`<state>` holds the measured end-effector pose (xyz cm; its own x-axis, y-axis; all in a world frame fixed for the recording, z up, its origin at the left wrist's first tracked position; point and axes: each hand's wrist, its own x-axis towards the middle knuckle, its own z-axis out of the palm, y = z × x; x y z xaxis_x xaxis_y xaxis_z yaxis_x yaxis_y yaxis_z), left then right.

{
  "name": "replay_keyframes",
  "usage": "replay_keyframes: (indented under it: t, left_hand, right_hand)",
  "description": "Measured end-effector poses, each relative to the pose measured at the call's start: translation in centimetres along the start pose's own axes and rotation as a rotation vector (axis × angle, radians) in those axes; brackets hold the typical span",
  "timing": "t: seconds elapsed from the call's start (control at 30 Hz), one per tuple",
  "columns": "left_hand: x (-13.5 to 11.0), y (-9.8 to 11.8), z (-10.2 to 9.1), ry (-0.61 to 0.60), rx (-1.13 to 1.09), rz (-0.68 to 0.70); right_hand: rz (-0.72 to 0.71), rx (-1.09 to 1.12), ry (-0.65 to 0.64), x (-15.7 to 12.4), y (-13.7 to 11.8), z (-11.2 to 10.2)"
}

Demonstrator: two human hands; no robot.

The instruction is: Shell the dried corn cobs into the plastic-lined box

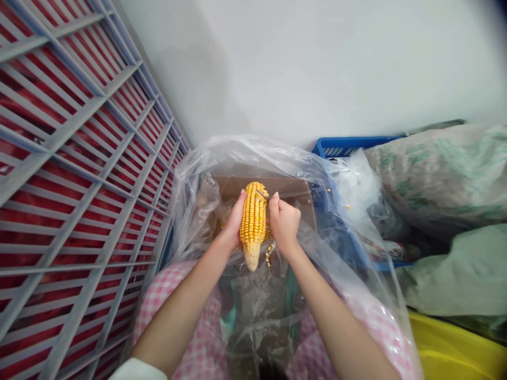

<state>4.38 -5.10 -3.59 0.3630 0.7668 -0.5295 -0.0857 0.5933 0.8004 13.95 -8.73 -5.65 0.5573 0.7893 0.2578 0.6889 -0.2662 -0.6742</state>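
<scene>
A yellow corn cob (253,221) stands nearly upright over a cardboard box (293,189) lined with clear plastic sheet (328,248). My left hand (233,219) wraps round the cob's left side and holds it. My right hand (283,221) is closed in a fist on a thin dark tool (263,195) whose tip touches the cob's top right. Loose kernels (270,253) lie on the plastic beneath the cob.
A grey slatted crate wall (71,184) with red contents stands at the left. At the right are a blue basket (344,145), stuffed sacks (435,174) and a yellow container (459,351). A white wall is behind.
</scene>
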Motion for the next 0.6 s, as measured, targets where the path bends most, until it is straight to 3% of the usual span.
replay_keyframes:
  t: [0.1, 0.17, 0.27, 0.37, 0.47, 0.6]
  left_hand:
    - [-0.3, -0.3, 0.2, -0.046, -0.03, -0.08]
    - [-0.3, -0.3, 0.1, -0.057, -0.073, -0.111]
    - [0.0, 0.1, -0.3, -0.021, -0.128, -0.101]
    - [0.3, 0.6, -0.6, 0.019, -0.155, -0.041]
    - [0.4, 0.9, -0.6, 0.041, -0.18, -0.027]
    - [0.6, 0.8, -0.7, 0.056, -0.244, -0.096]
  right_hand:
    - [0.146, 0.129, 0.042, 0.9, 0.2, -0.3]
    - [0.16, 0.21, 0.037, 1.5, 0.2, -1.2]
    - [0.019, 0.19, -0.037, 1.9, 0.0, -3.0]
    - [-0.166, -0.01, -0.131, 1.9, -0.1, -4.1]
    - [-0.232, -0.221, -0.124, 1.5, -0.1, -3.3]
    - [-0.211, -0.296, -0.035, 1.0, 0.1, -1.1]
